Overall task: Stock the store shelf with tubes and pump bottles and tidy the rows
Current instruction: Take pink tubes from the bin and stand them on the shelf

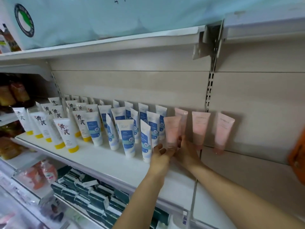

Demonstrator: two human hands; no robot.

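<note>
A pink tube (172, 129) stands cap-down on the white shelf (102, 164), just right of the blue-and-white tubes (127, 138). Both hands meet at its cap end: my left hand (160, 153) cups it from the left with curled fingers, and my right hand (185, 148) grips it from the right. A second pink tube (181, 116) stands right behind it. Two more pink tubes (200, 128) (223, 131) lean against the back panel further right. White tubes with yellow caps (66, 134) fill the shelf's left part in rows.
Dark green boxes (92, 194) are stacked on the shelf below. A pink pump bottle (48, 172) and packets lie lower left. Large pale blue packs (99, 17) sit on the shelf above. An orange item (297, 156) hangs at the right edge. Bare shelf stretches right of the pink tubes.
</note>
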